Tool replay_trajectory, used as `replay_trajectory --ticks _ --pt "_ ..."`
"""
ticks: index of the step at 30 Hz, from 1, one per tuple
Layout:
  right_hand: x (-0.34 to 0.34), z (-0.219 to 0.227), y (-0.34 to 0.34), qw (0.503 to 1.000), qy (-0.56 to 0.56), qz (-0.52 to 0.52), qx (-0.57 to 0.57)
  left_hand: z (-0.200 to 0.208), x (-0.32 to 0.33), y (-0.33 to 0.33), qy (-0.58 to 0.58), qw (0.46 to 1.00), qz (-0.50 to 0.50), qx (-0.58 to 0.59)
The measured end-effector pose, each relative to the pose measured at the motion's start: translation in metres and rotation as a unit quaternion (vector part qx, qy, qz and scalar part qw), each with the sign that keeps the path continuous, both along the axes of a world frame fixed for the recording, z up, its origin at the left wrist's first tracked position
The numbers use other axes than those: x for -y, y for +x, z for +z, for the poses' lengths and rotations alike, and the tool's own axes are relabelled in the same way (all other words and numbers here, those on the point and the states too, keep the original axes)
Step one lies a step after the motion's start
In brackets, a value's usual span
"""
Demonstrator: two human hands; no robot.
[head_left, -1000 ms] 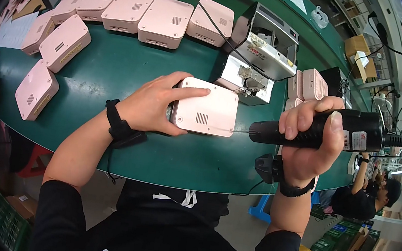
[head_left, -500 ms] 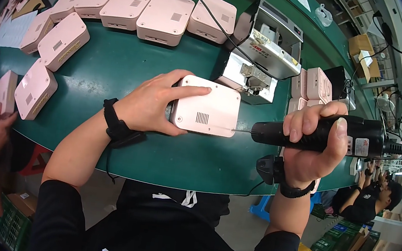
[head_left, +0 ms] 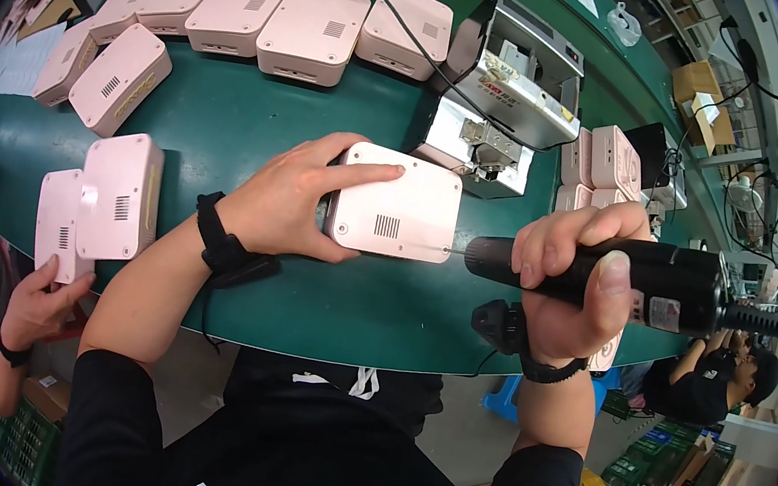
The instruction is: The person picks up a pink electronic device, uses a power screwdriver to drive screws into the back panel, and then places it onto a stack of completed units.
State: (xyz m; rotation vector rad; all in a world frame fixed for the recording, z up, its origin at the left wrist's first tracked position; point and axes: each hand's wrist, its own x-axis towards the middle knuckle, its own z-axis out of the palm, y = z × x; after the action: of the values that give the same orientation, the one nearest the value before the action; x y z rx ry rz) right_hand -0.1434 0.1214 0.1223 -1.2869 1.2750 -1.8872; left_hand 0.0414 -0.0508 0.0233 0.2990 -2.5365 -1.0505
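A pale pink, rounded-corner plastic box [head_left: 426, 194] with a slotted vent lies on the green table before me. My left hand [head_left: 293, 192] grips it from the left, index finger across its top and thumb along the near side. My right hand [head_left: 579, 276] is wrapped round a black corded electric screwdriver [head_left: 671, 278], held nearly level. Its thin bit points left and meets the box's near right corner, by a screw hole. Whether a screw sits there is too small to tell. Both wrists wear black straps with small devices.
Several similar boxes [head_left: 304, 29] stand along the table's [head_left: 230, 112] far left. A silver and black bench machine [head_left: 524, 90] stands beyond my box, a cable hanging across it. More boxes [head_left: 613, 159] are stacked at right. At left, a co-worker's hand [head_left: 41, 312] holds another box [head_left: 58, 212].
My right hand and the screwdriver have shifted slightly left and the driver's rear end has dipped nearer me. The co-worker's box has moved right, against another box that now sits closer to my left arm.
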Motion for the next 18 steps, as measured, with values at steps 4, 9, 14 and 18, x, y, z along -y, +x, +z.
replay_trajectory --ticks 4,9,14,18 --pt "0.0 0.0 0.002 1.0 0.005 0.016 -0.01 -0.001 -0.003 0.0 0.004 1.0 0.002 -0.007" --pt "0.0 0.002 -0.006 0.999 0.018 0.044 -0.001 -0.002 -0.004 0.001 0.017 1.0 -0.002 -0.014" --pt "0.001 0.005 -0.013 0.994 0.015 0.111 0.013 -0.007 -0.005 0.004 0.021 1.0 0.004 -0.02" --pt "0.0 0.003 -0.016 0.992 0.005 0.126 0.009 -0.005 -0.004 0.003 0.028 0.999 0.0 -0.023"
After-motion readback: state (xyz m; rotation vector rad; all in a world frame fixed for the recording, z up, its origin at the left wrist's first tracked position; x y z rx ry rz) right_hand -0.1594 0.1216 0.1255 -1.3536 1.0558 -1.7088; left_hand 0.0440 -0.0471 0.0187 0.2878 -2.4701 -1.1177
